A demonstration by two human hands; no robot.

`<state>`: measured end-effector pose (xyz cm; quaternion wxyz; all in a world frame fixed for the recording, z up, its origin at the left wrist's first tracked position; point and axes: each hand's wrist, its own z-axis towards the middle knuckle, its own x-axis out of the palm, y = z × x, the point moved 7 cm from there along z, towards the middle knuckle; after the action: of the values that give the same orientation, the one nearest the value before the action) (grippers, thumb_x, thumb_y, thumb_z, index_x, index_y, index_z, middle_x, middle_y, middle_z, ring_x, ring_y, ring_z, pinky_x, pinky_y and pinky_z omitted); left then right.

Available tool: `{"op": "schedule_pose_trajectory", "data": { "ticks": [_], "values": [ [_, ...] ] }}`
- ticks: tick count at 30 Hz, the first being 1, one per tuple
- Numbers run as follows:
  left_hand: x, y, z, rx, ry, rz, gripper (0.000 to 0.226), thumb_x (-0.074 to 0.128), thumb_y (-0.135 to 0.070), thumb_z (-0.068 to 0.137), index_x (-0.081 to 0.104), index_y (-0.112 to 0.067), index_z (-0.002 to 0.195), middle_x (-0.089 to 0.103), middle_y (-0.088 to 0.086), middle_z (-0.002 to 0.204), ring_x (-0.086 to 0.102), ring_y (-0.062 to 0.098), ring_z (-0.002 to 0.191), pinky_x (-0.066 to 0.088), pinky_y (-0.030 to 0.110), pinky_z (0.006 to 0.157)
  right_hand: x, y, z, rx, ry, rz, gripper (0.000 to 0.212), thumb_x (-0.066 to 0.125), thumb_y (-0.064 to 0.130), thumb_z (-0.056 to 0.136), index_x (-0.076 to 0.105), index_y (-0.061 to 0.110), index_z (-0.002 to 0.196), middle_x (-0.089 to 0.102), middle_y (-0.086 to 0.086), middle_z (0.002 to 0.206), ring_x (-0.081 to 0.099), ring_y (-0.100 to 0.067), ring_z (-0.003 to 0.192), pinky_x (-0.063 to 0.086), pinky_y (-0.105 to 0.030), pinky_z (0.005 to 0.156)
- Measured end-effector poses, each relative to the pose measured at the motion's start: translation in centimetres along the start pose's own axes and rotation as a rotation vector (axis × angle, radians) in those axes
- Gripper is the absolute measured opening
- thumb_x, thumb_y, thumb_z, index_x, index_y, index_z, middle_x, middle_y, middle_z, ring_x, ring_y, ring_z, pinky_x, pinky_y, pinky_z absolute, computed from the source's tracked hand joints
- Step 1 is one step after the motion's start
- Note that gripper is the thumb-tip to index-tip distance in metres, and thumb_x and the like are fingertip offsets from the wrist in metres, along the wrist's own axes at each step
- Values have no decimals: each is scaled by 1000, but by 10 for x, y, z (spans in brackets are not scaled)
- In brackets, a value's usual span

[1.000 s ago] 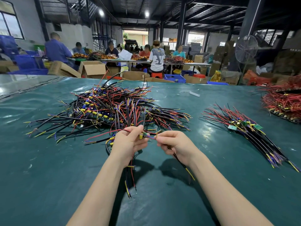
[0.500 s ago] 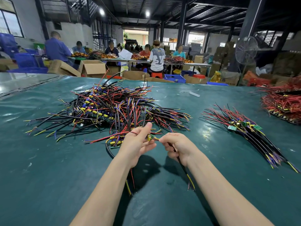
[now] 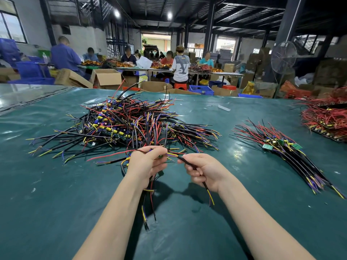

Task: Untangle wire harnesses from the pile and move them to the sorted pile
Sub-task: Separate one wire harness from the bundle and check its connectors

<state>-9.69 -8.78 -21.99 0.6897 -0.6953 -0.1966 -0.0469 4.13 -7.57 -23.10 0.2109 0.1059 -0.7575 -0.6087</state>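
Black harness (image 3: 185,161) gripped: right hand (image 3: 204,169), probably left hand (image 3: 145,164).

A dim hall: dark steel roof beams (image 3: 234,21), ceiling lamps (image 3: 116,13), a window (image 3: 11,25), cardboard boxes (image 3: 107,78), a standing fan (image 3: 283,58).

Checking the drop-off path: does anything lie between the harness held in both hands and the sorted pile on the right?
Nothing visible does. Only bare green table mat lies between the black-sleeved wire harness in the right hand and the sorted pile of harnesses.
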Motion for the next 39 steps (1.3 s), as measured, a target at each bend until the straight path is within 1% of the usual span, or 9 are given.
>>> {"op": "schedule_pose_trajectory", "data": {
  "ticks": [4,8,11,14,22,29,31,34,39],
  "values": [
    [-2,1,1,2,-25,-15,17,59,3,83,57,-9,72,57,-5,43,53,2,37,47,14,41,8,5,-4,-5,73,-286,24,50,9,92,62,8,71,39,6,41,25,-2,33,14,-9,32],
    [-6,0,2,15,-68,-95,18,59,6,83,54,-9,75,57,-4,42,53,3,37,51,16,44,5,3,-3,-12,-32,-496,29,52,21,93,58,13,66,36,7,41,23,-4,32,15,-10,34],
    [-16,-3,7,59,-156,-170,20,56,8,85,47,-7,74,54,-2,38,53,2,35,51,16,44,3,-7,-2,26,-7,-375,29,45,20,97,59,12,73,38,8,43,23,-2,31,15,-10,32],
    [-19,-10,9,160,-199,-44,19,58,7,85,46,-7,79,53,-2,37,52,1,35,51,15,44,2,-14,-3,143,69,-227,26,42,13,97,60,9,79,45,8,44,28,0,31,15,-9,30],
    [-23,-14,6,205,-221,89,21,66,7,78,54,-5,92,49,7,60,48,-1,35,45,14,39,25,-28,-9,286,206,-462,23,49,16,93,61,14,74,47,9,41,39,0,32,24,-10,32],
    [-32,-11,10,178,-279,108,17,65,1,82,54,-5,94,56,5,63,57,5,43,50,15,42,1,-27,-20,235,159,-26,24,41,7,94,61,5,81,51,3,47,40,-1,33,29,-10,30],
    [-32,-9,10,138,-261,49,13,65,2,82,55,-6,89,58,8,65,58,11,47,51,17,43,4,-27,-21,231,170,-21,24,41,5,93,61,4,80,50,3,46,37,-1,31,26,-10,28],
    [-37,-12,11,123,-258,-17,15,64,4,82,55,-8,80,57,11,65,58,7,39,51,17,43,12,-25,-22,227,203,-52,26,41,11,95,57,7,75,44,7,41,29,1,27,21,-10,27],
    [-47,-16,12,238,-306,156,21,67,5,79,55,-1,94,54,11,62,57,4,38,51,17,43,9,-17,-21,73,141,-34,35,41,23,95,45,10,63,32,10,34,20,1,23,15,-8,29]
  ]
}}
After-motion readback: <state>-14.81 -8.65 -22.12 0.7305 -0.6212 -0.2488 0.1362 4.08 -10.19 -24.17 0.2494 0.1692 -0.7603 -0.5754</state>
